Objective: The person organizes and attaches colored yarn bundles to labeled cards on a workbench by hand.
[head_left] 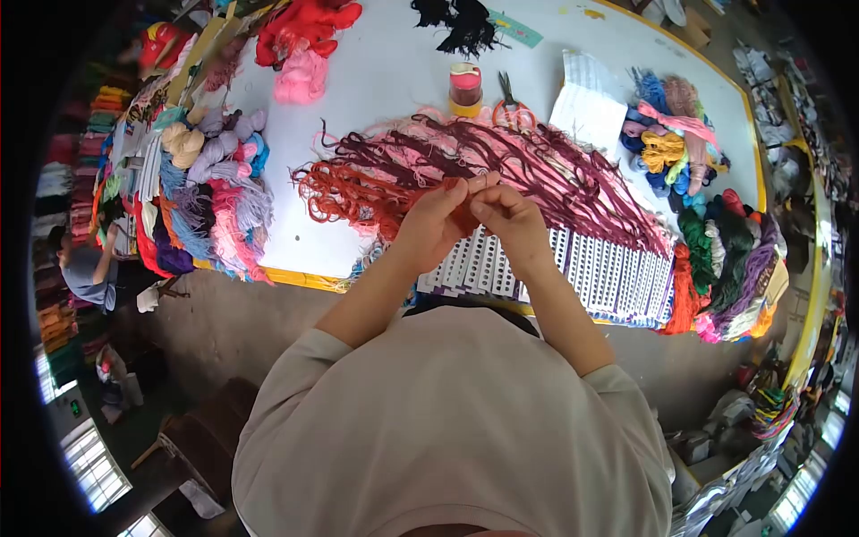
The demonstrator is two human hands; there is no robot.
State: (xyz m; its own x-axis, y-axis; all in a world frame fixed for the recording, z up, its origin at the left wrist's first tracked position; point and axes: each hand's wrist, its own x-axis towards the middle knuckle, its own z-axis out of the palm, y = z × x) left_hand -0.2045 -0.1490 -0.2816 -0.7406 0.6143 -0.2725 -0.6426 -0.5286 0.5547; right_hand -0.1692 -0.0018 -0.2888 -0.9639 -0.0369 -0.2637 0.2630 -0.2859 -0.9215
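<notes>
My left hand [434, 224] is closed around a bundle of orange-red embroidery thread [353, 197], whose loose, curly strands spread out to the left on the table. Close beside it, my right hand [517, 228] pinches with thumb and fingers; what sits between its fingertips is too small to make out. Some orange-red strands show between the two hands. Beyond them lie long dark maroon threads [573, 183] over pink ones [429, 148]. Below my hands, white cards with rows of holes [608, 273] line the table's near edge.
Scissors [508, 107] and a pink-and-yellow container [465, 89] stand past the threads, near white paper [589, 94]. Colourful skeins heap at left [215, 179] and right [667, 148]. Red [300, 31] and black thread [461, 25] lie farther back. Another person [89, 268] is at far left.
</notes>
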